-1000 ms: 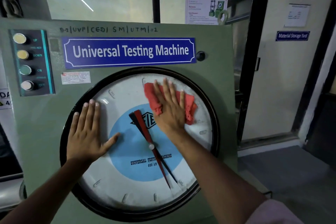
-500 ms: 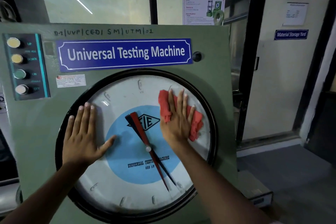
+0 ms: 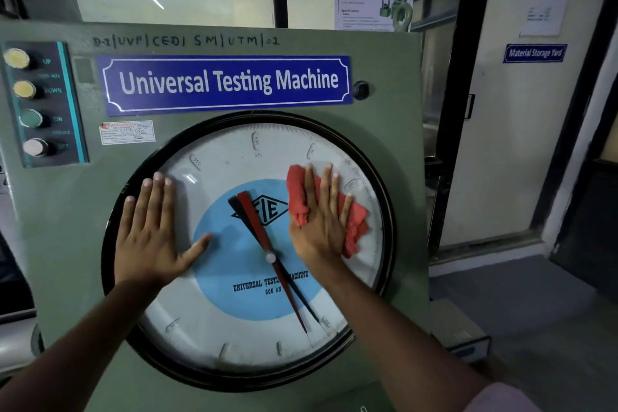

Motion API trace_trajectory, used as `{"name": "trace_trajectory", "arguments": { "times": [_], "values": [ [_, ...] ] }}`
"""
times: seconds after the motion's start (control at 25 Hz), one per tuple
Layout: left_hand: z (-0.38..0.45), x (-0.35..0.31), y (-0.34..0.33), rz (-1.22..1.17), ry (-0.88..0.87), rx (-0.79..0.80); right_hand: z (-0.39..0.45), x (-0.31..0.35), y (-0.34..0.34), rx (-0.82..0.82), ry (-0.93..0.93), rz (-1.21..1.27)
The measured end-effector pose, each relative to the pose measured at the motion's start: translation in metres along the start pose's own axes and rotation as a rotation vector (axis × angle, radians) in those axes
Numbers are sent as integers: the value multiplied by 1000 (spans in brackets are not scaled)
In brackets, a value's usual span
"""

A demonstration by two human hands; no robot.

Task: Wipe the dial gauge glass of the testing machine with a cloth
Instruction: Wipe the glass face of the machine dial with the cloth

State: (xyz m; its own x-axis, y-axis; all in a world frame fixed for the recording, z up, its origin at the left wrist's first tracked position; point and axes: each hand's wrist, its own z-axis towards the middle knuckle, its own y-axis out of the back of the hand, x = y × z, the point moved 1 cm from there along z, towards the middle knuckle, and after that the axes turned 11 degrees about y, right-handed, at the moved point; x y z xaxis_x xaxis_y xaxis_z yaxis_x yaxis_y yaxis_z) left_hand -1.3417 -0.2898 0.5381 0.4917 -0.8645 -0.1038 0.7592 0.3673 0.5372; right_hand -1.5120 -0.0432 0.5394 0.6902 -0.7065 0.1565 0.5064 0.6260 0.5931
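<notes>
Head view: wiping underway. Right hand (image 3: pixel 321 221), fingers spread flat, presses the cloth (image 3: pixel 354 227) on the glass (image 3: pixel 234 338), right of the pointer (image 3: pixel 257 224). Left hand (image 3: pixel 150 237) lies flat and empty, left of it. Next, likely the lower glass.

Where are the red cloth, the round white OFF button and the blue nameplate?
red cloth (image 3: pixel 356 227), head view, crumpled part right of the fingers.
round white OFF button (image 3: pixel 35 147), head view, middle of its cap.
blue nameplate (image 3: pixel 227 82), head view, middle of the lettering.
</notes>
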Motion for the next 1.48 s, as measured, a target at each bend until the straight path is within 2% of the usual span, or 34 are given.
{"name": "trace_trajectory", "arguments": {
  "times": [0.12, 0.24, 0.28, 0.44, 0.52, 0.68, 0.76, 0.92, 1.16, 1.36, 1.48],
  "values": [
    [1, 1, 1, -10, 1, 10, -1, -15, 6, 79, 123, -45],
    [1, 0, 0, -5, -3, 9, 52, 3, 18, 16, 32, 30],
    [2, 0, 0, -5, -4, 13, 55, 9, 18, 12, 55, 27],
    [3, 1, 1, 10, -14, 20, -20, -14, 4, 135, 338, -94],
    [0, 1, 1, 11, -15, 14, -20, -29, 7, 168, 393, -121],
    [2, 2, 0, 13, -13, 2, 45, -2, 20, 111, 248, -74],
    [2, 1, -1, 22, -13, 1, 28, 2, 13, 118, 231, -109],
    [-1, 0, 1, 22, -19, -9, -41, -14, 3, 187, 328, -141],
    [2, 1, -3, 36, -17, -40, 57, 46, 18, 124, 431, -81],
    [0, 3, -4, 43, -28, -49, 26, 23, 13, 172, 491, -159],
    [1, 4, -5, 32, -26, -70, 59, 45, 19, 116, 488, -126]
  ]
}}
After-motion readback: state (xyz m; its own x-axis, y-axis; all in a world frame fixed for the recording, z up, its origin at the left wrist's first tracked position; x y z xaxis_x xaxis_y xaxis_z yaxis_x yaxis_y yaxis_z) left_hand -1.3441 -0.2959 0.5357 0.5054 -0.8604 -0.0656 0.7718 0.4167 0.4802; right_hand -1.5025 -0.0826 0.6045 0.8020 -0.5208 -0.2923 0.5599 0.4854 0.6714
